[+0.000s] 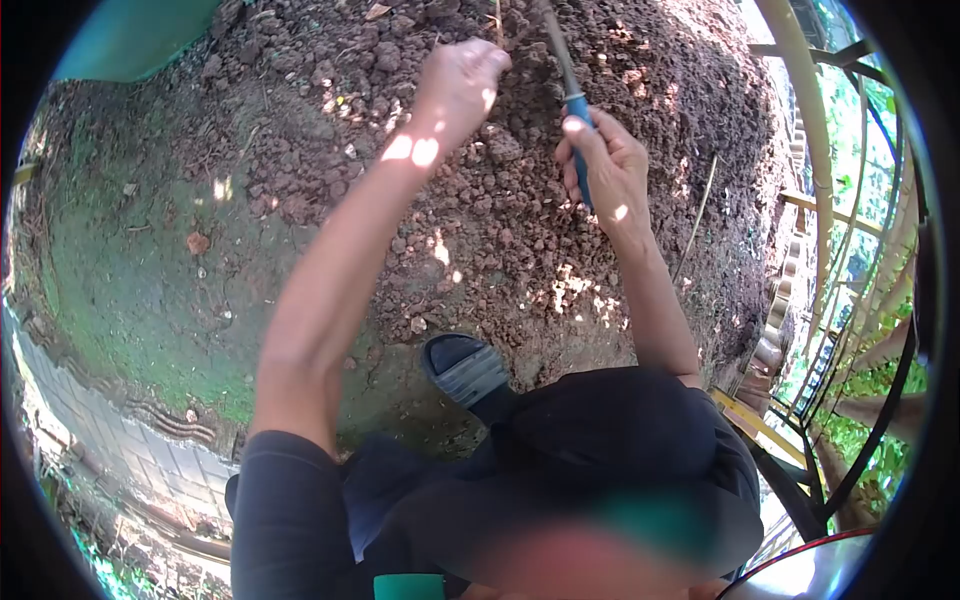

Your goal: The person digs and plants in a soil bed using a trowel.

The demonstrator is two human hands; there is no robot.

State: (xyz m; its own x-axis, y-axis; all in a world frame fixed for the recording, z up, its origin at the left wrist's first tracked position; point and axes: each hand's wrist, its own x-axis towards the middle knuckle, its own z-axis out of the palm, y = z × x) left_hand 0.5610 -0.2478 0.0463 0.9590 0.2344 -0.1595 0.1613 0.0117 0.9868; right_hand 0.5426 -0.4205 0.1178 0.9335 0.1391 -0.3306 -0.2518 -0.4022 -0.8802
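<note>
The left hand (465, 85), at 12 o'clock in the view, has its fingers drawn in narrow around the near end of a thin stalk (498, 20) that runs up toward 12. The right hand (610, 165), between 1 and 2 o'clock, wraps its fingers round the blue handle of a tool (578, 125), thumb along the top; its narrow metal shaft points to 12 and leaves the picture at the upper edge. A gap of crumbly soil (500, 215) lies between the hands and spreads below them. Just beyond the right forearm, toward 2 o'clock, a dry stick (697, 220) lies on the ground. A sandalled foot (465, 365) stands near 6 o'clock, a dark-clothed knee (630, 420) near 4. Smoother ground (150, 240) gives open room at 9 o'clock. The bed's edges are a wavy border (785, 290) at 3, with a pale pole (805, 100) at 2, and paving (130, 420) at 8. A green object (140, 40) cuts in at 10.
</note>
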